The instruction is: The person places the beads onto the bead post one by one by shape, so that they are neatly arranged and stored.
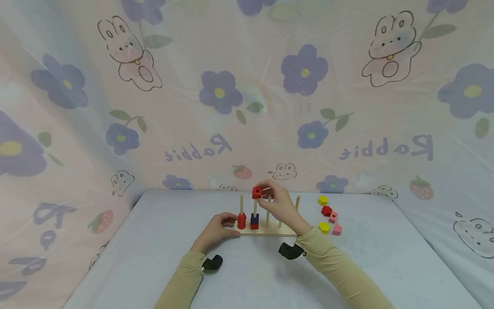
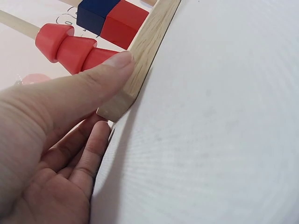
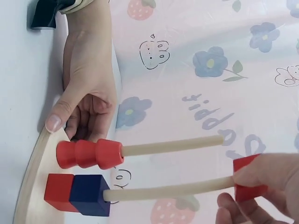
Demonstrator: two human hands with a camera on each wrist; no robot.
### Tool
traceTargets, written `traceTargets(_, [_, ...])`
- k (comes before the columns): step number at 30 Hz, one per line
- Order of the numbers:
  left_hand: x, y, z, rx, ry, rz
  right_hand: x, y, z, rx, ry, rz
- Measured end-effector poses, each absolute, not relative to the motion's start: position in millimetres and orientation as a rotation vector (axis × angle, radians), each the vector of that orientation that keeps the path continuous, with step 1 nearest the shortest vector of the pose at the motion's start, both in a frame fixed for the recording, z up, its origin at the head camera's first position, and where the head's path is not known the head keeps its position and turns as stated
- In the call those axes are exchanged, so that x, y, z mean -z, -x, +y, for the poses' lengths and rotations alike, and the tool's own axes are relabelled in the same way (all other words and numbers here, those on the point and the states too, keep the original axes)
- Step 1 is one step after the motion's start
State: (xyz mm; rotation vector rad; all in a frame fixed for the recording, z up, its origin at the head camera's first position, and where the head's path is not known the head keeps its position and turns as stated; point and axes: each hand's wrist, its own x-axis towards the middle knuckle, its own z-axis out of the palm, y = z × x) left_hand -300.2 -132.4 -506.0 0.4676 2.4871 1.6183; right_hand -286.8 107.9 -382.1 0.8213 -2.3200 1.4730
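Low in the frame's centre, one red block (image 1: 256, 192) is pinched by the right hand (image 1: 278, 202) and one board (image 1: 266, 231) by the left hand (image 1: 216, 229), five loose blocks (image 1: 326, 211) being scattered lower right.

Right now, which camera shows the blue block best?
The right wrist view: the blue block appears large and clear, against a red block. The head view shows it small; the left wrist view, close, at the top edge.
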Motion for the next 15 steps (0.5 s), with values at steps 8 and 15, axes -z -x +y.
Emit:
traceTargets(8, [507.7,300.1,-132.1,-1.622,-0.461,2.476,401.1,283.6,102.8,-1.638,-0.580,-2.370])
traceTargets(15, [505.8,301.0,-133.1,-1.659,-0.508,2.452,430.1,281.5,97.7,-1.707,-0.456,-2.343])
